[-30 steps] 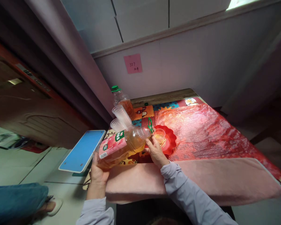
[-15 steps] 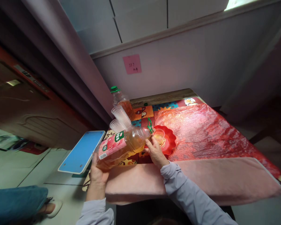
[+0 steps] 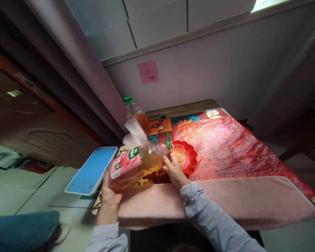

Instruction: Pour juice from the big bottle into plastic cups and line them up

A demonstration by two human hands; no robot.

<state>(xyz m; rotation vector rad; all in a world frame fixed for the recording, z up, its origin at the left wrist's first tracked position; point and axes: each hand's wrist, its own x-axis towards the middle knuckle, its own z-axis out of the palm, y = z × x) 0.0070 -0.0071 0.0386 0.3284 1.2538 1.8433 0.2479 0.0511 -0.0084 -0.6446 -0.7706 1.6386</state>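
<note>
A large clear juice bottle (image 3: 127,162) with a pink label lies tilted in both my hands, its neck toward the right over a red scalloped plate (image 3: 193,159). My left hand (image 3: 110,192) is wrapped round the bottle's base. Near the neck, my right hand (image 3: 174,169) grips it, fingers closed. A green handle ring (image 3: 168,140) sticks up at the neck. On the plate stands a clear plastic cup (image 3: 178,152) with some yellowish liquid in it; the bottle's mouth is close by, partly hidden.
Behind the bottle are two stacks of clear cups (image 3: 136,129) and a second juice bottle (image 3: 140,117) with a green cap. A loose green cap (image 3: 163,117) lies further back. A blue board (image 3: 93,171) stands at left, and a person's leg (image 3: 26,227) shows beyond.
Both hands and the bottle hold nearly the same tilted pose. The other person's leg at lower left has shifted slightly to the right.
</note>
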